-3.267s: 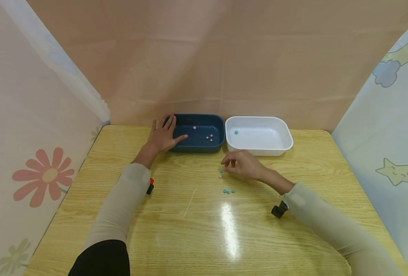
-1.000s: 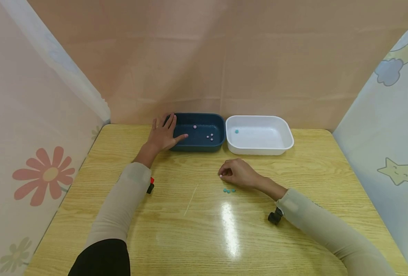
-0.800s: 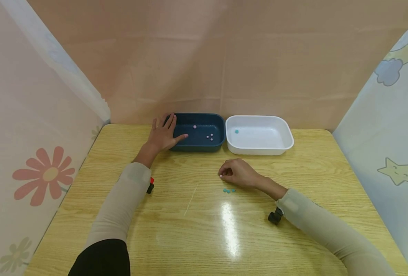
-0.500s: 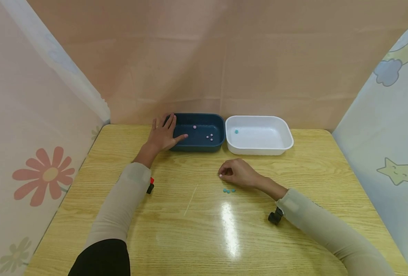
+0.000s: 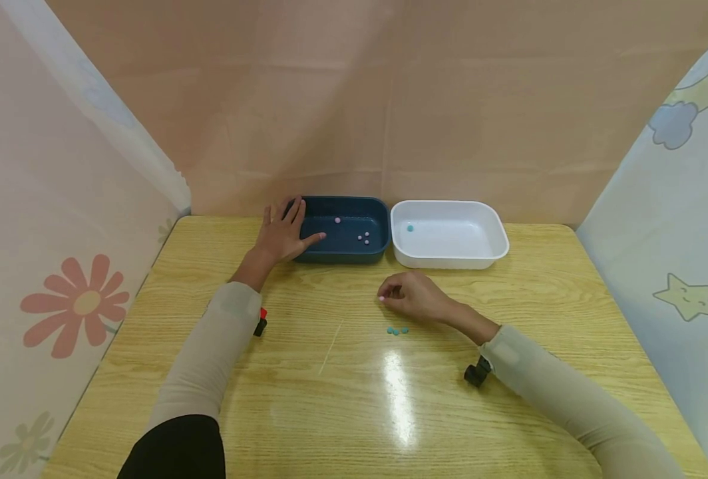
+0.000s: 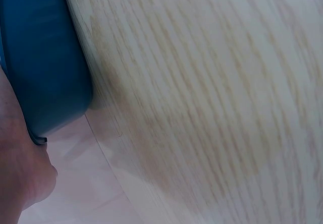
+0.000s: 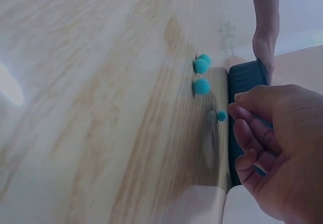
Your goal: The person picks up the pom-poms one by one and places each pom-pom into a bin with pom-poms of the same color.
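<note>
My right hand (image 5: 415, 296) pinches a small pink ball (image 5: 381, 299) between thumb and fingertips, low over the table. Past those fingertips, in the right wrist view, lies a small teal ball (image 7: 222, 115), which the hand hides in the head view. Three more teal balls (image 5: 396, 331) lie in a loose row on the near side of the hand. With its fingers spread, my left hand (image 5: 282, 238) rests on the left end of a dark blue tray (image 5: 345, 258). Its thumb reaches over the near rim. Several pink balls (image 5: 366, 242) sit inside that tray.
Right beside the blue tray stands a white tray (image 5: 450, 261) with one teal ball (image 5: 410, 228) in it. Both trays are near the back edge of the wooden table (image 5: 306, 399). A tan sheet (image 5: 330, 100) hangs behind, and printed panels flank the sides.
The right hand has come down around the pink ball, pinched it, and moved it slightly toward the trays. The left hand and both trays stay in place.
</note>
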Motion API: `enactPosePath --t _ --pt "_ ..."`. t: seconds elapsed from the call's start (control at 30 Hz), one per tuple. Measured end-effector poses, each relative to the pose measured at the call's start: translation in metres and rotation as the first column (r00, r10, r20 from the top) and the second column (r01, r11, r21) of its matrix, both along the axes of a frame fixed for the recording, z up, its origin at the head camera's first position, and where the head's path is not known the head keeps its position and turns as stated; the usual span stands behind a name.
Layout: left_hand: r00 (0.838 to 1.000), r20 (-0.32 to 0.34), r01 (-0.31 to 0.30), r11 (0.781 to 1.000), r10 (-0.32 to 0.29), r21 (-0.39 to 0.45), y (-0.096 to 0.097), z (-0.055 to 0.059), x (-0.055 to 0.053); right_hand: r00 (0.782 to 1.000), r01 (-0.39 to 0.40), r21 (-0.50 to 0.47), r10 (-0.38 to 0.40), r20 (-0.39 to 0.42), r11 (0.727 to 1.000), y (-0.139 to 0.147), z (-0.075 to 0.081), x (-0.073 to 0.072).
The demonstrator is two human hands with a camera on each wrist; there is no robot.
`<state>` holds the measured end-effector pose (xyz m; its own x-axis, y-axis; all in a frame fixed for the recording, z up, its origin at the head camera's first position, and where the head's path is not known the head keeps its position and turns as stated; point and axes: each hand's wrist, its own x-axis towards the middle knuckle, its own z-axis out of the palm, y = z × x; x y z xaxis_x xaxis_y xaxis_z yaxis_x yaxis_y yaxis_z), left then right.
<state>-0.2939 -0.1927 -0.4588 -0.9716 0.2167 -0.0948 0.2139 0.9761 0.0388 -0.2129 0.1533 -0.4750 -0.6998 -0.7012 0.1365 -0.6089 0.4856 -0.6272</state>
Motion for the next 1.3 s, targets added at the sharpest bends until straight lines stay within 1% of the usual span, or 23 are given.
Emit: enactPosePath --t 0.17,0.37,0.53,0.67,0.8,1.0,1.2,1.3 --pt "1.0 0.003 0.004 1.0 -0.004 -0.004 -0.001 0.0 0.0 1.0 0.016 -0.014 -0.016 -0.01 1.0 0.0 0.004 -0.002" --pt "1.0 0.003 0.001 1.0 -0.001 -0.011 0.0 0.0 -0.001 1.0 -0.005 -0.058 0.004 -0.018 0.998 0.0 0.01 -0.005" --pt "1.0 0.018 -0.002 1.0 0.003 -0.023 0.0 0.0 -0.002 0.997 -0.023 -0.073 0.018 -0.077 0.997 0.001 0.018 -0.01" --pt "1.0 0.021 -0.001 1.0 0.002 -0.016 0.0 0.0 -0.001 0.993 -0.012 -0.067 0.004 -0.119 0.998 0.0 0.025 -0.015" --pt "1.0 0.026 -0.006 1.0 0.007 -0.015 0.0 0.0 -0.002 0.993 0.0 -0.062 -0.007 -0.121 0.998 -0.002 0.029 -0.018" --pt "0.999 0.038 -0.009 1.0 0.01 -0.012 -0.001 -0.001 -0.005 0.992 0.016 -0.078 -0.025 -0.121 0.997 -0.006 0.037 -0.022" --pt "1.0 0.028 -0.005 1.0 0.006 -0.013 0.0 0.002 -0.001 0.993 0.036 -0.095 -0.047 -0.112 0.995 -0.007 0.045 -0.029" --pt "1.0 0.016 -0.002 1.0 0.002 -0.027 0.001 0.003 0.001 0.992 0.048 -0.102 -0.059 -0.108 0.994 -0.007 0.048 -0.033"
